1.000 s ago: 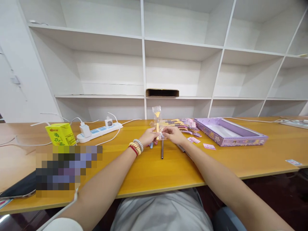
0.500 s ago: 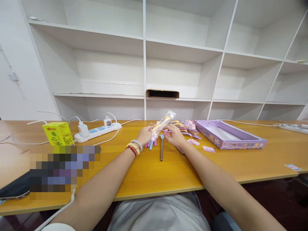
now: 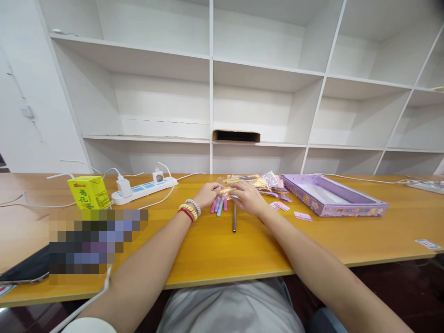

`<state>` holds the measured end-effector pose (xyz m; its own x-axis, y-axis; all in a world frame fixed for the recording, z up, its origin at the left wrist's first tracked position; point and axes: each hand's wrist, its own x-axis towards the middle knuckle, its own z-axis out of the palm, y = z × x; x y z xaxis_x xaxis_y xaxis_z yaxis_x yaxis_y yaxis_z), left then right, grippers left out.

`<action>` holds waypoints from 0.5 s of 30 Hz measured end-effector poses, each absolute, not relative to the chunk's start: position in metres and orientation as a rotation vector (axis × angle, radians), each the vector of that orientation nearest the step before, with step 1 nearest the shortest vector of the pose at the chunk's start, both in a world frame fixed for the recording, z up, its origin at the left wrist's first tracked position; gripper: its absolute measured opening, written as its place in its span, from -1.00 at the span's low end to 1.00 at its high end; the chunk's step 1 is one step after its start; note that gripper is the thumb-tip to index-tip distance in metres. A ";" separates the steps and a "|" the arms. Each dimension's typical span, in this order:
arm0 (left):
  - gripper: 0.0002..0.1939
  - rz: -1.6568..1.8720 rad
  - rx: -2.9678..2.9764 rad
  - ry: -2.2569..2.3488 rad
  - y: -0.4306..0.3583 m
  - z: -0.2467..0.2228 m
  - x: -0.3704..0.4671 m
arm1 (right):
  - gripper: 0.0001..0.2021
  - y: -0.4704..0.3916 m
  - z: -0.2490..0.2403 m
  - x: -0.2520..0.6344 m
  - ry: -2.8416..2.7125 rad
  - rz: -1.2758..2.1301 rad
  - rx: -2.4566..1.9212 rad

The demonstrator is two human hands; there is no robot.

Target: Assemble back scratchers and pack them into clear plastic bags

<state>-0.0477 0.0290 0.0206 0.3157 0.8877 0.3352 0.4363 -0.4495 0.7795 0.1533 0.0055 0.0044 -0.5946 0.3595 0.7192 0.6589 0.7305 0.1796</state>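
Over the middle of the table, my left hand [image 3: 208,194] is closed, its fingers pinching the end of a yellow back scratcher [image 3: 227,190]. My right hand [image 3: 247,196] is at its other end, fingers bent round it and partly hiding it. Below the hands lie pink and blue handles [image 3: 219,208], side by side. A metal rod [image 3: 234,219] points toward me, its far end covered by my right hand. Behind the hands spreads a pile of wrapped back scratchers [image 3: 274,182] in clear plastic, with yellow and purple parts.
A shallow purple box [image 3: 350,210] stands at the right, with small pink cards [image 3: 303,216] before it. To the left are a white power strip [image 3: 145,188], a yellow carton [image 3: 89,192] and a black device [image 3: 27,266]. White shelves [image 3: 166,97] rise behind.
The clear wrapper that stood up between my hands has gone from there, and the yellow piece is held lower and flatter. My right hand has come down over the metal rod's far end.
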 end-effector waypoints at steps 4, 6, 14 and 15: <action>-0.77 1.110 2.069 1.312 0.033 0.021 -0.051 | -0.82 0.010 0.006 0.160 -2.197 -0.497 -0.744; -0.76 1.186 2.082 1.430 0.035 0.020 -0.054 | -0.82 0.014 0.012 0.170 -2.111 -0.448 -0.855; -0.68 1.382 2.337 1.646 0.038 0.016 -0.064 | -0.85 0.024 0.029 0.255 -1.689 0.004 -2.118; -0.68 1.387 2.367 1.650 0.037 0.017 -0.064 | -0.81 0.023 0.028 0.265 -1.659 0.028 -2.161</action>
